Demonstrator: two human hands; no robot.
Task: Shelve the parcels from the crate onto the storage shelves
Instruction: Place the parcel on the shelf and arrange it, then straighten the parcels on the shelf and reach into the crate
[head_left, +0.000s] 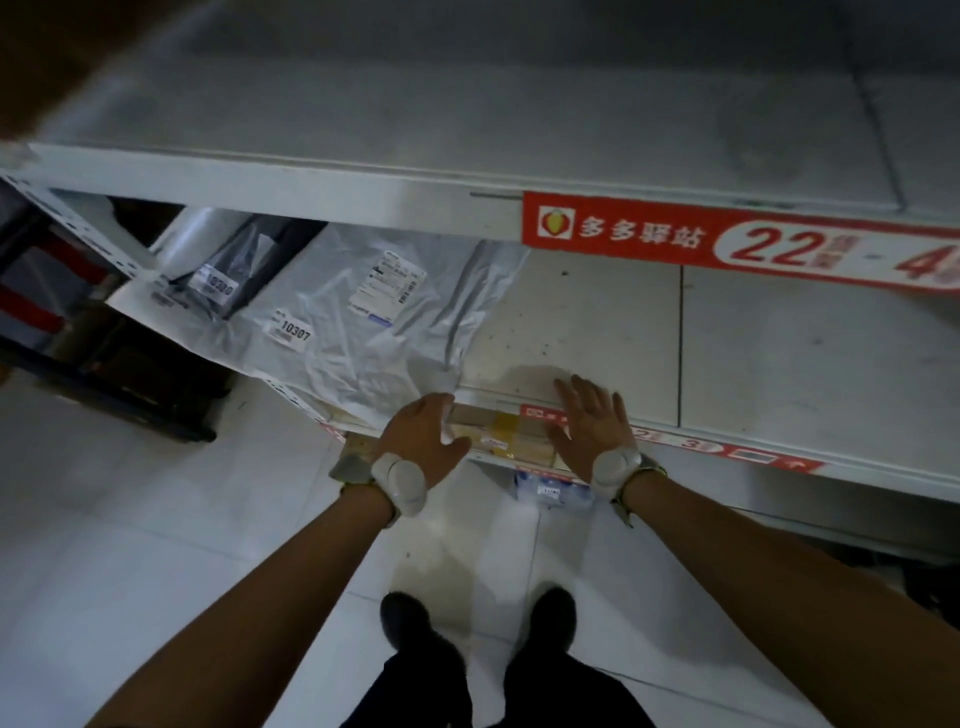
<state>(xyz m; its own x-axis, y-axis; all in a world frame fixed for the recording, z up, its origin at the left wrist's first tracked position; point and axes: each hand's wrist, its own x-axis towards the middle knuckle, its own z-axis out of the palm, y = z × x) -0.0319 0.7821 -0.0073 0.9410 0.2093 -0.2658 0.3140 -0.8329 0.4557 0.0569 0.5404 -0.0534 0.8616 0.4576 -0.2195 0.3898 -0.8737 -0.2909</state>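
A small brown cardboard parcel (506, 435) with tape and a label sits between my two hands at the front edge of the lower shelf (597, 322). My left hand (423, 436) presses its left end, thumb across the front. My right hand (589, 423) lies flat against its right end, fingers stretched onto the shelf. A large grey mailer bag (363, 322) marked 10307 lies on the same shelf to the left, overhanging the edge. Behind it lies a dark bag (234, 270) with a white label.
The upper shelf (467, 119) is bare, with a red strip (727, 244) reading 22 on its front. A blue-white packet (553, 491) lies on a lower level under the parcel. A dark crate (119, 364) stands on the tiled floor at left. My feet are below.
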